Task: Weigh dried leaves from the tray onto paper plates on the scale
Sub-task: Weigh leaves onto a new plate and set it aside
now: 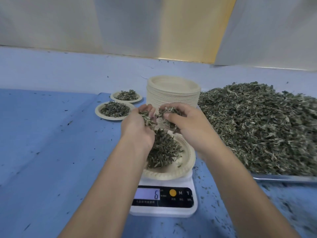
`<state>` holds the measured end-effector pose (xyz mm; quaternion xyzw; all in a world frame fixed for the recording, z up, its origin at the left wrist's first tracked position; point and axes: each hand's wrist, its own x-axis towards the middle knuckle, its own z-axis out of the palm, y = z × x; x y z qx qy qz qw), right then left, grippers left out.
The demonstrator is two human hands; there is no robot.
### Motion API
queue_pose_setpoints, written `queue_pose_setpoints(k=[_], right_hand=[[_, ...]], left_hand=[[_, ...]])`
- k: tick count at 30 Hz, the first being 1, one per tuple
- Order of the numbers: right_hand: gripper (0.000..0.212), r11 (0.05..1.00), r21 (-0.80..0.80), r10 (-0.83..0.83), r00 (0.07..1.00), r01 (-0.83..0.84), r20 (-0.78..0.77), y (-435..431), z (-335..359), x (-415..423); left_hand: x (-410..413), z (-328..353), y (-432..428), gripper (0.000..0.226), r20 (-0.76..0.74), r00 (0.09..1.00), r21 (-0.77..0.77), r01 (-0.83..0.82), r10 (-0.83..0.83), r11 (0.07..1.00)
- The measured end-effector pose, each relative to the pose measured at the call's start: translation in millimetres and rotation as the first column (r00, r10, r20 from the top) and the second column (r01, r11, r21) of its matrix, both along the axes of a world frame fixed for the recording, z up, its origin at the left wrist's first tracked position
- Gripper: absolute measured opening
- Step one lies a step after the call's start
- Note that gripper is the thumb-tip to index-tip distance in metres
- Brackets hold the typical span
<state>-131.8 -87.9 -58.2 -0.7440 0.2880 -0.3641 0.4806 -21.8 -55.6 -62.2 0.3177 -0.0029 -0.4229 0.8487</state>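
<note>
- Head view: both hands are up over the scale [163, 208], close together, almost touching at the fingertips.
- Left hand [137, 124] is cupped, fingers curled round a clump of leaves [146, 118].
- Right hand [185, 124] is curled too, thumb and fingers pinching its own tuft of leaves.
- The plate [186, 162] sits on the scale straight below the hands and a touch nearer the person, so a drop is a straight fall and needs no reach.
- The pile [163, 150] on that plate leans to the left side, under the left wrist; the right part of the plate shows bare.
- My call: the right hand's tuft hangs above the far rim, close to the edge, so some of it could miss.
- The display [147, 194] shows a 6; I judge this portion far from done.
- The tray [283, 178] lies to the right with its heap [265, 126], just beside the right forearm, so the right hand is the nearer one for a refill.
- The stack [173, 93] of spare plates stands right behind the hands.
- Two filled plates [114, 110] rest far left on the blue cloth [51, 134], on the left hand's side.
</note>
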Motion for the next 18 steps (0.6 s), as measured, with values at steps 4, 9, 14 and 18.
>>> queue_pose_setpoints(k=[4,9,14,18], right_hand=[[0.018,0.999,-0.046,-0.022,0.998,0.02,-0.053,-6,-1,-6],[0.016,0.994,-0.102,0.024,0.987,-0.041,-0.158,-6,-5,-5],[0.017,0.986,-0.101,0.097,0.953,-0.131,-0.287,-4,-14,1],[0.023,0.988,-0.068,0.118,0.966,-0.137,-0.231,-6,-13,-1]], left_hand=[[13,1,6,0.035,0.005,1.0,-0.068,-0.009,0.009,0.998],[17,2,8,0.036,0.016,1.0,-0.099,-0.007,0.009,0.995],[17,1,6,0.035,0.082,0.995,-0.061,-0.047,0.052,0.997],[19,3,8,0.033,0.092,0.993,-0.061,-0.072,0.077,0.996]])
